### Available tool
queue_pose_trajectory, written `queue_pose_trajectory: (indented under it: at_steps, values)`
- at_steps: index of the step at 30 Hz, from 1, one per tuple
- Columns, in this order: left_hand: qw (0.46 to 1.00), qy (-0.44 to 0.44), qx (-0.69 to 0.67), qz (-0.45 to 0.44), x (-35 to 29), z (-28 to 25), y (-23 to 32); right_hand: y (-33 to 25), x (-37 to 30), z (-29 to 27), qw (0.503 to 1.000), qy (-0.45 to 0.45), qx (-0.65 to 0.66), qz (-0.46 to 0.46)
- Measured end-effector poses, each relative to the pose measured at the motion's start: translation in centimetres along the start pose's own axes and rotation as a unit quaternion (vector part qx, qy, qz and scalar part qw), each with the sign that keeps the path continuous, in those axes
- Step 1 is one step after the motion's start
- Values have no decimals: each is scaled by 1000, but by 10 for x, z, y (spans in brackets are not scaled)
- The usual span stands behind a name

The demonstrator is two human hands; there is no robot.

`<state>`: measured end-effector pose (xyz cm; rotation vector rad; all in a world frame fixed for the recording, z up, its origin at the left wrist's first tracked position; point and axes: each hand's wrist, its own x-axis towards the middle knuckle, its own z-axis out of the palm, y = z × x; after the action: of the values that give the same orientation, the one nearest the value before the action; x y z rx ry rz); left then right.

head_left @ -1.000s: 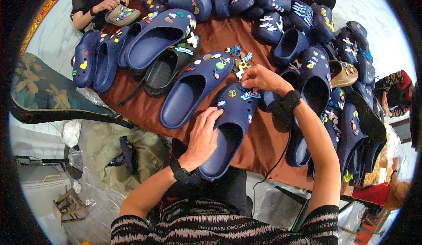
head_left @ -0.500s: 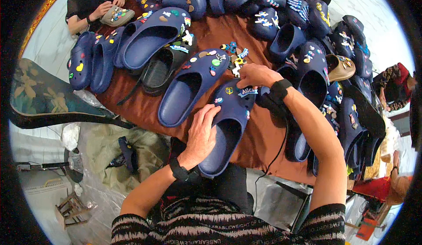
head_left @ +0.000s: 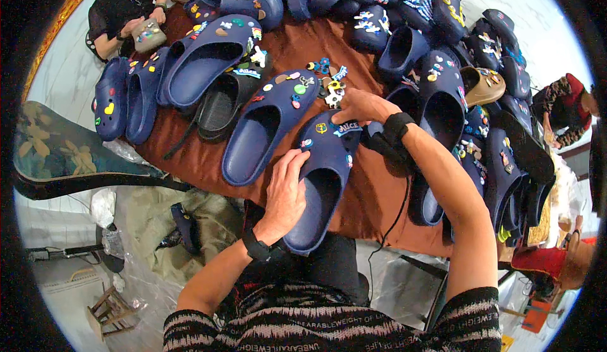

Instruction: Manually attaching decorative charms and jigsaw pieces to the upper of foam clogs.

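Note:
A navy-blue clog (head_left: 321,188) lies in front of me at the near edge of the cloth-covered table, its toe pointing away. My left hand (head_left: 284,194) grips its left side, fingers over the upper. My right hand (head_left: 367,109) is closed round the toe, thumb beside a light-blue lettered shoe charm (head_left: 346,126); some of its fingers are hidden. Several other charms sit on the upper. Just beyond the toe is a small group of loose charms (head_left: 332,86). Left of this clog lies another navy clog (head_left: 269,124) with charms on its toe.
Navy, black and tan clogs crowd the far and right sides of the brown cloth (head_left: 354,219). A black clog (head_left: 218,109) lies further left. A dark cable (head_left: 397,216) hangs over the near edge. One person (head_left: 129,20) handles a grey clog at far left; another person (head_left: 566,112) is at right.
My right fingers have shifted off the lettered charm toward the toe, leaving more of it showing. The left hand keeps its grip. At far left, the person has lowered the grey clog.

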<state>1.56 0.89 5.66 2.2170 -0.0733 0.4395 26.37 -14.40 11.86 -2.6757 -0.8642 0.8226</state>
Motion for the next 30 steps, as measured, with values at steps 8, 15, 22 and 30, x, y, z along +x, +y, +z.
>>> queue_pose_trajectory:
  at_steps: [8, 15, 22, 30]
  values:
    - [1000, 16, 2, -16, -1, 1, 1, 5, -17, 15, 991, 79, 104, -8]
    - [999, 17, -3, -29, -6, 3, 4, 20, -29, 30, 966, 137, 210, -62]
    - [999, -31, 2, 36, 13, -14, 11, 28, -33, 20, 967, 211, 130, -52]
    - [990, -29, 7, 140, 29, 1, -1, 51, 39, 2, 962, 241, 40, -122]
